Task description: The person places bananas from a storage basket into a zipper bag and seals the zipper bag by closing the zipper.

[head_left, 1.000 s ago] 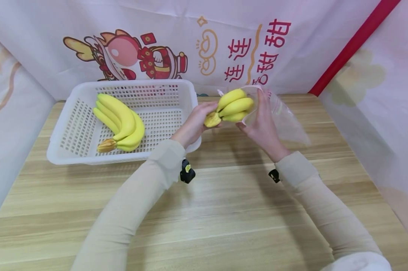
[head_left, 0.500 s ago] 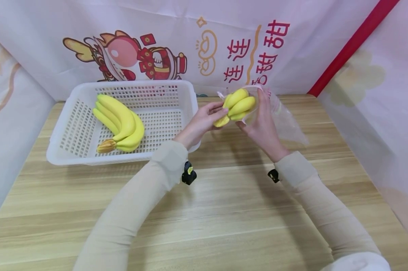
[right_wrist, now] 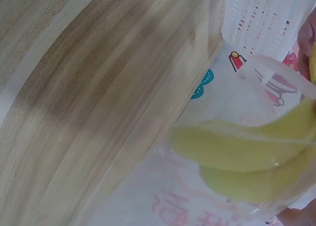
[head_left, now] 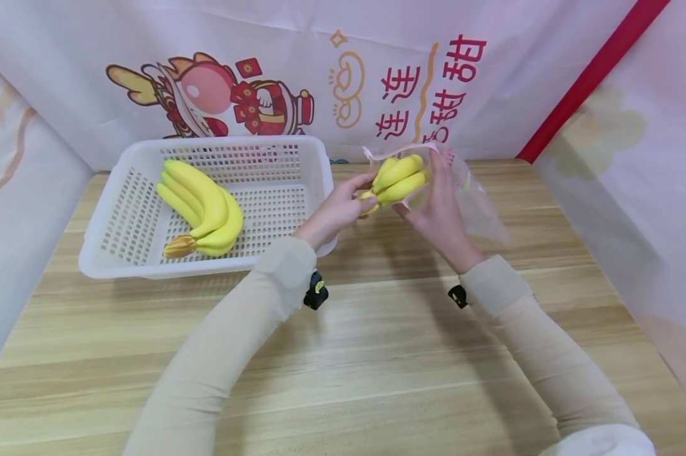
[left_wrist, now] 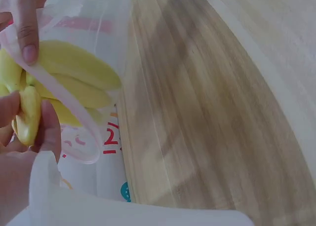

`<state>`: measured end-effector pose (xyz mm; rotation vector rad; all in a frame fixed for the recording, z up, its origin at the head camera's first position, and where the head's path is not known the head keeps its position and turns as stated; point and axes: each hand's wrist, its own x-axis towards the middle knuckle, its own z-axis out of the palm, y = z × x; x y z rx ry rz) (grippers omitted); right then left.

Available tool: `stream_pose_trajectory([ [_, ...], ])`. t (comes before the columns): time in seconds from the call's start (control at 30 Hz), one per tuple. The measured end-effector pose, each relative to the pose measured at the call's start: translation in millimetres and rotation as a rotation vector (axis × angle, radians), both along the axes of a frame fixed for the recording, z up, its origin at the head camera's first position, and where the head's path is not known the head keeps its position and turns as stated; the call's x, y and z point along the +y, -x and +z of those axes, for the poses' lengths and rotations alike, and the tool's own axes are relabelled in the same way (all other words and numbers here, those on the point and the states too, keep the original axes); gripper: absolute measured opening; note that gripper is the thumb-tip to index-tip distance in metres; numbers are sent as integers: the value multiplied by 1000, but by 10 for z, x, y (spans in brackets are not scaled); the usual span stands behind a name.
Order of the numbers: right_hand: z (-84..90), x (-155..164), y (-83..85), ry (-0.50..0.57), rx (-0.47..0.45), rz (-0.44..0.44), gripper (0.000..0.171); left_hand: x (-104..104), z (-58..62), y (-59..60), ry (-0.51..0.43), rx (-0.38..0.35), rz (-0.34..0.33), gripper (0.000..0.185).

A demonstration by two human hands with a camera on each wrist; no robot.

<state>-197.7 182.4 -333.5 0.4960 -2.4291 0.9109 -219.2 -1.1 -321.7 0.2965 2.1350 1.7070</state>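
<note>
A bunch of yellow bananas (head_left: 401, 178) is held by its stem end in my left hand (head_left: 341, 206). The bananas' tips lie inside a clear plastic bag (head_left: 482, 206) with a pink rim, as the left wrist view also shows. There, thumb and fingers pinch the stem (left_wrist: 28, 118), which sticks out of the bag's mouth. My right hand (head_left: 442, 212) grips the bag at its rim, a finger lying over the edge. Through the film in the right wrist view, the bananas (right_wrist: 237, 147) look hazy. Part of the right hand's grip is hidden.
At left stands a white perforated basket (head_left: 168, 270) with another banana bunch (head_left: 208, 199) in it. Its right end is close to my left forearm. A printed cloth (head_left: 297, 57) hangs behind the wooden table (head_left: 377, 354), and another cloth borders the right side.
My left hand has moved slightly right with the banana bunch, whose stem now sits nearer the bag's mouth. More of the bag's pink rim shows. The basket has stayed put.
</note>
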Motion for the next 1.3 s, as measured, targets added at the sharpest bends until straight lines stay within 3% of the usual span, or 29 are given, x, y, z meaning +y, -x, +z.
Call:
stream_pose_trajectory([
  [0.33,41,-15,-16,15,17,1,97,-12,18,-2,163,144,-21,54],
  [0.5,52,-13,-25,27,0,-6,98,-7,6,13,217,183,52,53],
  [0.63,52,-6,-16,35,-14,-18,97,-4,-5,31,173,147,163,47],
  [0.77,55,-3,-10,26,-9,-19,97,-4,-19,50,124,129,224,39],
  [1.07,70,-9,-3,37,5,-26,98,2,-37,47,115,130,293,33],
  [1.3,65,-19,5,53,-2,-31,97,35,-69,48,149,207,295,30],
])
